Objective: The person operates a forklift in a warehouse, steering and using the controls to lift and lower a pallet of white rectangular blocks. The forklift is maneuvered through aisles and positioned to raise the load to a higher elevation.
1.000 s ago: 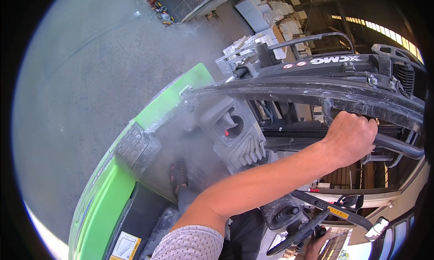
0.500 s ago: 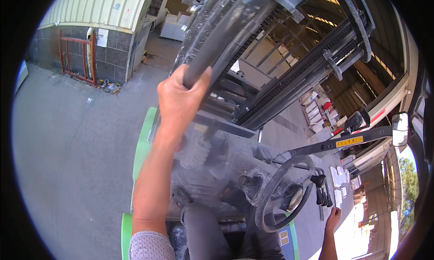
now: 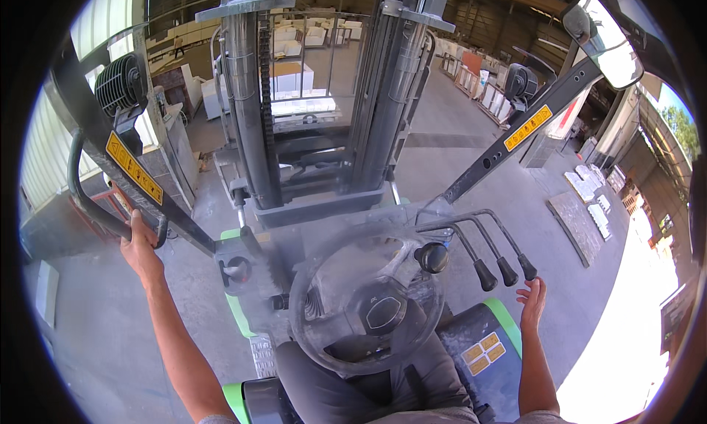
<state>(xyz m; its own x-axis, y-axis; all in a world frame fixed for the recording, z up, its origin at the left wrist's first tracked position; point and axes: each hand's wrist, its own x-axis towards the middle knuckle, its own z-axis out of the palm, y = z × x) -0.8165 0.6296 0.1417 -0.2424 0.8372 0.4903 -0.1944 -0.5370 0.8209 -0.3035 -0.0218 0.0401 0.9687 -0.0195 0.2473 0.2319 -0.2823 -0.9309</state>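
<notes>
I sit in a forklift behind its black steering wheel [image 3: 296, 306], which has a round spinner knob [image 3: 433, 257]. At the left, my left hand [image 3: 140, 243] is closed round the lower end of a dark curved grab handle [image 3: 81, 177] on the front pillar [image 3: 173, 221]. My right hand [image 3: 532, 300] is raised at the right with its fingers loosely apart. Its fingertips are just below the knob of the rightmost control lever [image 3: 526, 267]; whether they touch it I cannot tell. Two more levers, a middle lever [image 3: 507, 271] and a left lever [image 3: 484, 275], stand beside it.
Ahead rises the forklift mast [image 3: 243, 92], before a hall with stacked pale goods [image 3: 291, 78]. A work lamp [image 3: 121, 85] and a mirror [image 3: 604, 41] are fixed near the pillars. Slabs [image 3: 571, 225] lie on the floor at right. A corrugated wall [image 3: 44, 151] stands left.
The view has levelled and swung, bringing the mast and steering wheel to the middle. My left hand still grips a dark bar, now lower at the left. My right hand is nearer the lever knobs.
</notes>
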